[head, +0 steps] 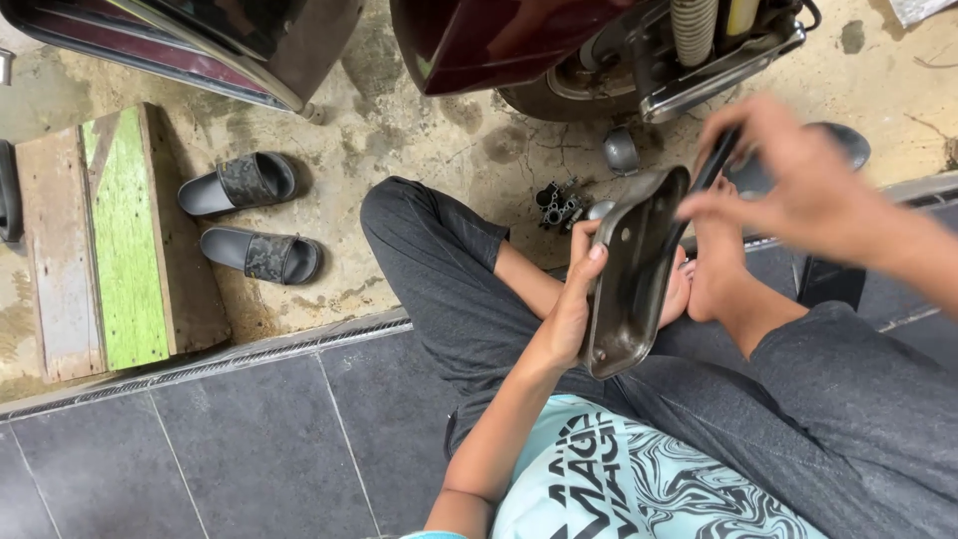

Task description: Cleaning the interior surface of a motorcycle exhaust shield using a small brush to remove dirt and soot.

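Left hand grips the metal cover plate by its left rim, thumb over the edge, holding it upright above the lap. Looks like stiff pressed steel, moderate weight, grimy, likely slick; rims are the safest hold. Right hand, motion-blurred, pinches a black rubber strip at the plate's top edge; soft, flexible.
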